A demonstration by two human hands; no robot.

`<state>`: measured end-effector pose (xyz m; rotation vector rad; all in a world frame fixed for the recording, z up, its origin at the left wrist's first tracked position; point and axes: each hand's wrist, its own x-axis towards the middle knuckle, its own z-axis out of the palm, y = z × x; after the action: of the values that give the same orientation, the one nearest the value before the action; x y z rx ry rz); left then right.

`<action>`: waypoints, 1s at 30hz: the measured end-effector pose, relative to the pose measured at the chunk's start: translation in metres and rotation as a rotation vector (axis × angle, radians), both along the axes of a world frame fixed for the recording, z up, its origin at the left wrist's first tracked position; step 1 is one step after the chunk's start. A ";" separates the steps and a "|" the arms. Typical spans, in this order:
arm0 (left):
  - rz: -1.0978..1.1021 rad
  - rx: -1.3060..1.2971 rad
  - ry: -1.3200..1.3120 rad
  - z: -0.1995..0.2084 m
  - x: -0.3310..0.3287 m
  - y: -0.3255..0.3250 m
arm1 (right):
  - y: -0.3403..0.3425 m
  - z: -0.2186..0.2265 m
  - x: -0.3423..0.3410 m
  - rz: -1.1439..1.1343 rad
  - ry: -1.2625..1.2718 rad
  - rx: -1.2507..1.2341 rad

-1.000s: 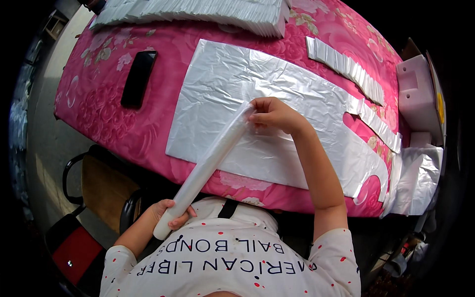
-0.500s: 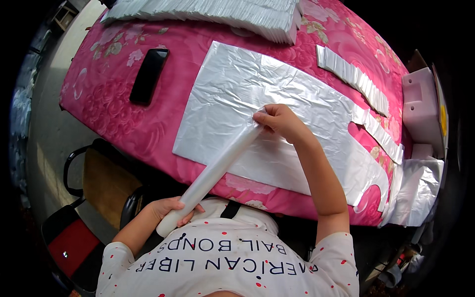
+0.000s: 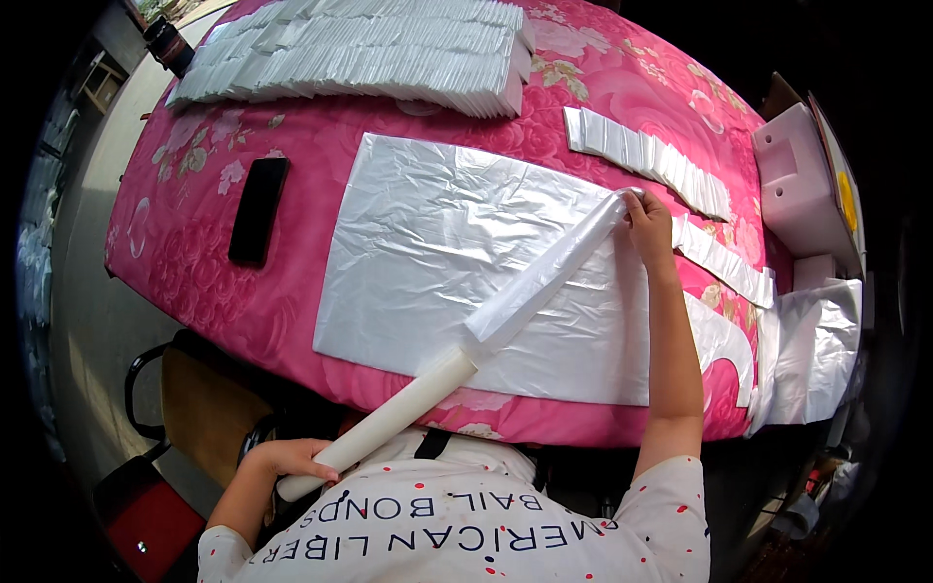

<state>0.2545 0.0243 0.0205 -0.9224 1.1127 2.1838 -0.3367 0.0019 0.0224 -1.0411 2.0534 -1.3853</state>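
Your L grip (image 3: 293, 457) holds the white tube (image 3: 397, 411) low, nr its bottom end, R grip (image 3: 648, 225) pinches the film (image 3: 549, 280) by its tip above the counter (image 3: 190, 248), best spot as film's prob. light & slippery.

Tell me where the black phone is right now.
In the head view, the black phone lies left of centre on the pink floral tablecloth, with the flat silvery plastic to its right.

Dark lettering (image 3: 428, 540) (upside down) on shirt (image 3: 622, 559)
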 end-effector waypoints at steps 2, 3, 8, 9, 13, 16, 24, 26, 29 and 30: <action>-0.102 0.009 -0.006 0.008 -0.001 -0.009 | 0.009 0.002 -0.012 0.011 -0.078 -0.032; -0.152 0.016 -0.012 0.018 -0.007 -0.015 | 0.011 0.001 -0.011 0.044 -0.088 -0.062; -0.313 -0.377 0.133 0.058 -0.078 -0.063 | 0.002 -0.008 0.016 0.189 -0.217 -0.135; -0.337 -0.562 0.149 0.069 -0.101 -0.071 | -0.003 -0.006 0.027 0.204 -0.244 -0.124; -0.528 -1.294 0.232 0.078 -0.182 -0.095 | -0.017 -0.005 0.045 0.342 -0.297 -0.088; -0.459 -1.696 0.511 0.060 -0.216 -0.093 | -0.028 -0.001 0.061 0.367 -0.285 -0.026; -0.647 -1.606 0.934 0.014 -0.214 -0.054 | -0.035 -0.004 0.049 0.424 -0.253 0.080; -0.814 -1.578 0.819 0.006 -0.207 -0.045 | -0.036 0.001 0.047 0.410 -0.249 0.185; -0.771 -1.600 0.819 -0.001 -0.198 -0.038 | -0.041 0.008 0.049 0.331 -0.316 0.198; -0.762 -1.604 0.815 -0.002 -0.198 -0.036 | -0.042 0.011 0.051 0.294 -0.352 0.182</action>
<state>0.0569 -0.0117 0.0189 0.1385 3.0093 0.6338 -0.2855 -0.0399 0.0334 -0.9041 1.6599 -1.1178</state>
